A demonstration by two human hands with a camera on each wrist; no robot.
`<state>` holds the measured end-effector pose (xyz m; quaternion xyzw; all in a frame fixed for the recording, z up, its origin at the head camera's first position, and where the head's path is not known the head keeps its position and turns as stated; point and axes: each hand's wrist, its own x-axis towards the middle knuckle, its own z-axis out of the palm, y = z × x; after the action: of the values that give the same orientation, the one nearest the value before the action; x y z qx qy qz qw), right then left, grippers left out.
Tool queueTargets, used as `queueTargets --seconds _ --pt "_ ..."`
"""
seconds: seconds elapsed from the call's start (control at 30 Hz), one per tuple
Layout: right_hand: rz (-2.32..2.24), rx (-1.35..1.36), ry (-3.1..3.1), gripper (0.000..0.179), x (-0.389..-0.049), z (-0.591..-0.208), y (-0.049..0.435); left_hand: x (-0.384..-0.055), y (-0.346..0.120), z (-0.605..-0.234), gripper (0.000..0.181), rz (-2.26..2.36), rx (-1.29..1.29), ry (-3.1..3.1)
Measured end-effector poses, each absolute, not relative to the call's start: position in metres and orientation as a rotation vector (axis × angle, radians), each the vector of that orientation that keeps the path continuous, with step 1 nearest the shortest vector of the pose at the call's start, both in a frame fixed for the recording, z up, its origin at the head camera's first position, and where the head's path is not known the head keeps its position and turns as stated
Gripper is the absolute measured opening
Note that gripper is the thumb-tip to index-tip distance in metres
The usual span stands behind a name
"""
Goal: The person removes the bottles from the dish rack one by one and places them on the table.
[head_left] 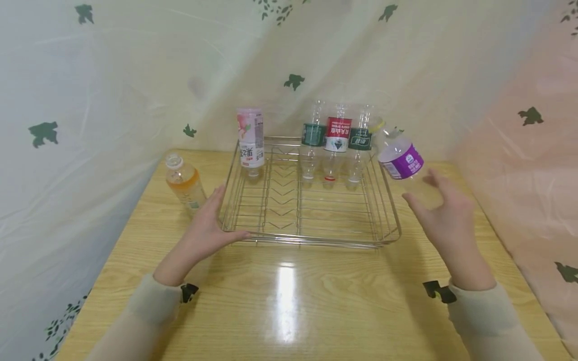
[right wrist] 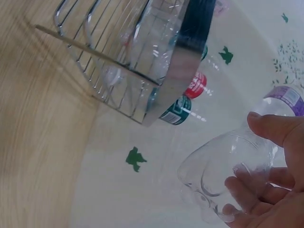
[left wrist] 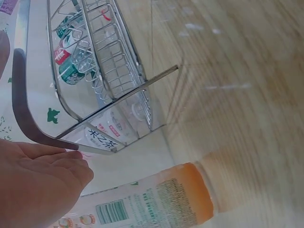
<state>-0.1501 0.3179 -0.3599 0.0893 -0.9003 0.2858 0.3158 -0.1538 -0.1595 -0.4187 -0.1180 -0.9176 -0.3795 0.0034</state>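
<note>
My right hand (head_left: 447,210) holds a clear plastic bottle with a purple label (head_left: 403,161), tilted at the rack's right side, its yellow-ringed neck towards the upper left. In the right wrist view, thumb and fingers curve round the clear bottle (right wrist: 223,164). A metal wire rack (head_left: 334,238) stands on the table. At its front left corner, my left hand (head_left: 205,225) rests spread against the rim, fingers along the side and thumb along the front. Close by, outside the rack, is a bottle of orange drink (head_left: 185,185), also visible in the left wrist view.
Inside the rack, a pink-and-white bottle (head_left: 251,138) stands neck down at the back left. Three clear bottles, two green-labelled and one red-labelled (head_left: 337,134), stand neck down at the back right. Behind the wooden table (head_left: 253,296) hangs a leaf-patterned cloth (head_left: 217,65).
</note>
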Motion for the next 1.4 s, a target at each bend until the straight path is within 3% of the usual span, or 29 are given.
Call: queueTargets --seconds 0.23,0.87,1.4 --pt "0.845 0.104 -2.413 0.074 -0.155 -0.37 0.333 -0.154 -0.162 -0.422 0.137 -1.199 -0.35 -2.902" --pt "1.347 -0.174 -2.529 0.06 -0.179 -0.416 0.367 -0.153 -0.164 -0.429 0.134 -1.257 -0.286 -2.887" --pt "1.332 -0.14 -2.644 0.078 -0.185 -0.442 0.375 -0.154 -0.163 -0.432 0.134 -1.263 -0.287 -2.881"
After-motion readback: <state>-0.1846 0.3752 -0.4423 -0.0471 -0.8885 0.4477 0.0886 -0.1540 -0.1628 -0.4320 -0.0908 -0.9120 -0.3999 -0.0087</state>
